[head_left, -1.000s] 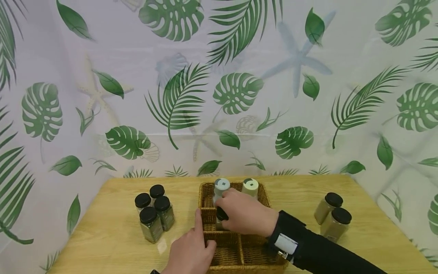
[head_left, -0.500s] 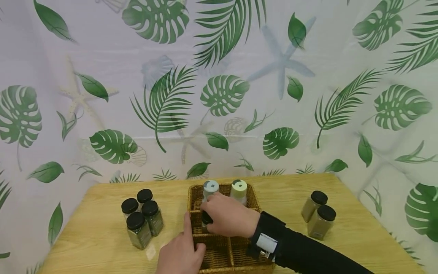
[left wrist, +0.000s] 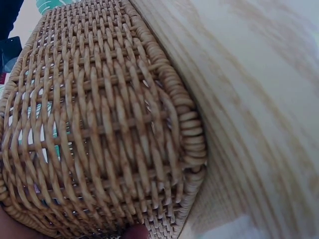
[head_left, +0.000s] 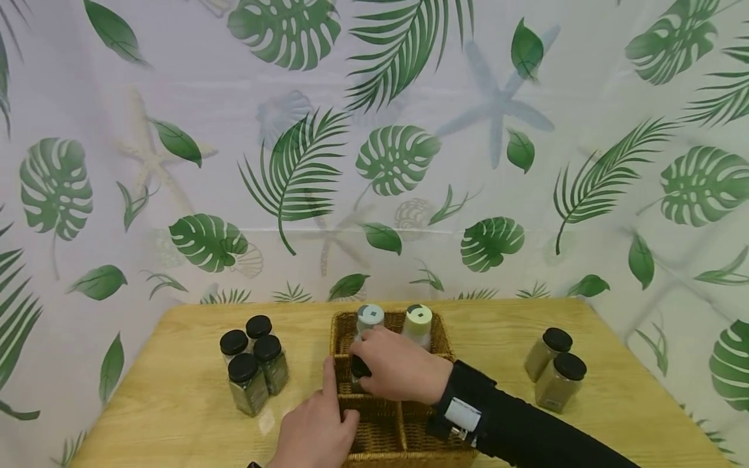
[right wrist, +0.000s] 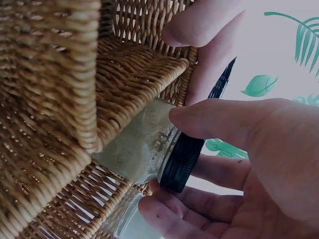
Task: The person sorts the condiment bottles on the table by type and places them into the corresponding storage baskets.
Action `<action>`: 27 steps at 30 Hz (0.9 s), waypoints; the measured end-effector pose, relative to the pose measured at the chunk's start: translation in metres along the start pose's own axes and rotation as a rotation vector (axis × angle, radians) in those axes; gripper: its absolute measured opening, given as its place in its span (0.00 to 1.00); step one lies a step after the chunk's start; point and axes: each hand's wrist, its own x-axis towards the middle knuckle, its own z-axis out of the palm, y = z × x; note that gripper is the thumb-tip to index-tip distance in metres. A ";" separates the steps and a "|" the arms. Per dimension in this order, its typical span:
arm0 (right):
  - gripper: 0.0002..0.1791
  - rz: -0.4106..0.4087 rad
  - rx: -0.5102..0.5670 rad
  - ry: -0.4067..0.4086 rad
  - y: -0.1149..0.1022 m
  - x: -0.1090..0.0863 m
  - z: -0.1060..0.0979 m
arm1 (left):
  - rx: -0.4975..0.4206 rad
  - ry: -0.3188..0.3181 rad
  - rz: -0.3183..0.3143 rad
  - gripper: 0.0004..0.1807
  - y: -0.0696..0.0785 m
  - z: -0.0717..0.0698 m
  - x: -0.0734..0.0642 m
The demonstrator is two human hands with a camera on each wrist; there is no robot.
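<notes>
on the table, i count four black-lidded spice jars clustered to the left of one wicker basket, and a right-hand pair of black-lidded jars standing close together, well apart from it. in the basket's back compartment i have two pale-capped bottles: a blue-capped bottle and a yellow-capped bottle. one divider splits the front of the basket into two.

the jar in hand, a single clear one with a black lid and pale contents, sits at the left end of the middle compartment, its glass body just beside the woven partition. it lies between the thumb and fingers of my right hand: from the right wrist view i see the thumb on the neck by the lid and the fingers curled around the other side, pinching it. whether its base touches the basket floor, i can't tell.

my right arm, in a black sleeve, comes in from the lower right across the basket, the hand angled left with its back upward. my left hand comes up from below and holds the basket's left wall, index finger stretched straight along it and thumb spread over the rim; its other fingers are hidden from me in the head view.
</notes>
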 end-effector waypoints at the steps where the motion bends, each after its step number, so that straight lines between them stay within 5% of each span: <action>1: 0.22 0.002 0.002 0.002 0.001 -0.001 -0.001 | -0.001 0.000 0.006 0.47 0.001 0.000 0.000; 21: 0.23 0.017 0.004 0.006 0.001 -0.004 0.005 | 0.004 -0.015 -0.023 0.47 0.002 0.002 -0.001; 27: 0.26 0.011 -0.071 0.038 0.002 -0.006 0.007 | 0.013 0.001 -0.020 0.47 0.001 0.001 -0.001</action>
